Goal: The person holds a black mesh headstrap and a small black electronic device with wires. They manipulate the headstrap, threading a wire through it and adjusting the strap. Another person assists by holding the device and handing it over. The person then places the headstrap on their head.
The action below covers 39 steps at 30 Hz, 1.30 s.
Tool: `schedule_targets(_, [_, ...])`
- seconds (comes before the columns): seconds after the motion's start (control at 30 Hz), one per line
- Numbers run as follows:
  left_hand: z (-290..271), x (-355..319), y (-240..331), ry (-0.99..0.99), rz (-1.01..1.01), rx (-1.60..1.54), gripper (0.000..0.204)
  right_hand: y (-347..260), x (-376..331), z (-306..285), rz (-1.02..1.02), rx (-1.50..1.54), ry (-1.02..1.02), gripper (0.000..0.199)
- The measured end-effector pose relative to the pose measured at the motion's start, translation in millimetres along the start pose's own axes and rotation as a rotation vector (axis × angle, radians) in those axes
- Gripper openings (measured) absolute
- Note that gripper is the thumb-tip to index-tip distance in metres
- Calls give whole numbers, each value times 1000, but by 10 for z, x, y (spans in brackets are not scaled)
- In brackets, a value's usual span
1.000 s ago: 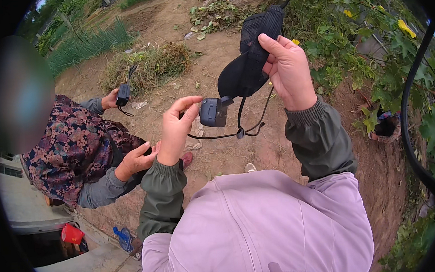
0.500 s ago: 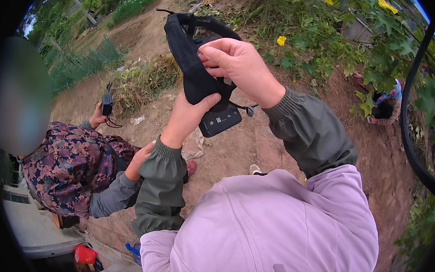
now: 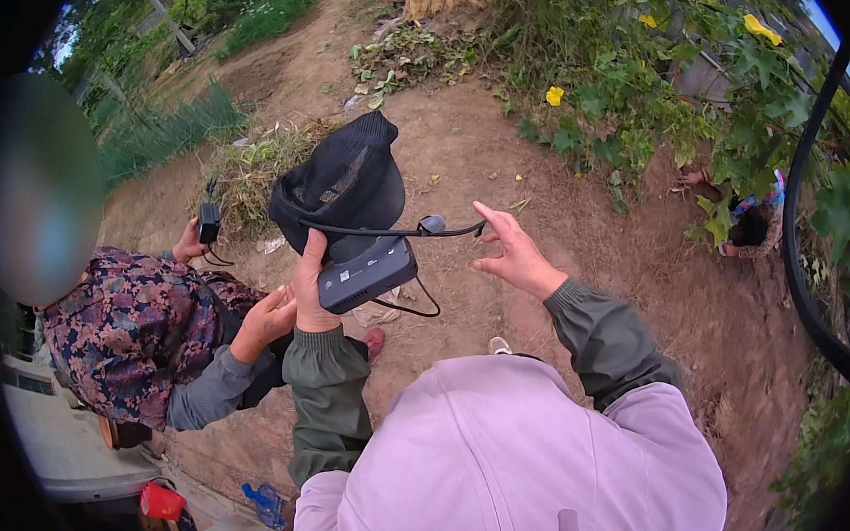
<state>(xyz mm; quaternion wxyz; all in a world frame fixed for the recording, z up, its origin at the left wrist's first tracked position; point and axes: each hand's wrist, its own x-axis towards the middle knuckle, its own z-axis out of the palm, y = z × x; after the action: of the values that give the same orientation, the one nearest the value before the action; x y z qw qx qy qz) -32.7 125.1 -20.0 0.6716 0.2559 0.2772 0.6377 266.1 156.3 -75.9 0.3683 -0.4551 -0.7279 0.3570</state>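
Observation:
My left hand (image 3: 311, 287) grips a black mesh cap (image 3: 347, 178) together with a flat dark grey box-shaped device (image 3: 368, 272) at its brim. The thumb lies on the front and the other fingers are hidden behind. A thin black cable (image 3: 437, 304) loops below the device, and another black cord (image 3: 447, 231) with a small round part stretches right from the cap. At that cord's end is my right hand (image 3: 522, 252), its thumb and forefinger spread apart; whether a finger touches the cord cannot be made out.
At left stands a person in a floral top (image 3: 152, 331), holding a small black device (image 3: 209, 222); their other hand (image 3: 271, 319) is close beside my left hand. A leafy vine with yellow flowers (image 3: 555, 96) grows at right, near another partly hidden person. A red bucket (image 3: 160, 501) is lower left.
The cap has turned and come lower left, its crown now showing and the device facing up. My right hand has let go of it and moved down right. The other person's near hand has shifted slightly.

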Motion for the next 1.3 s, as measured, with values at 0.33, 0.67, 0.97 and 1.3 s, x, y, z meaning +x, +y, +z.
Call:
schedule_targets(0.33, [132,9,-119,-35,12,-232,44,105,101,110,374,847,-331,26])
schedule_targets(0.67, [259,6,175,-36,-44,-259,43,-171,509,407,307,416,-225,38])
schedule_targets(0.97, [316,77,321,222,548,174,33,-614,793,452,355,1099,158,24])
schedule_targets(1.3, [50,321,557,330,634,143,30,-1546,761,737,82,1463,-247,44])
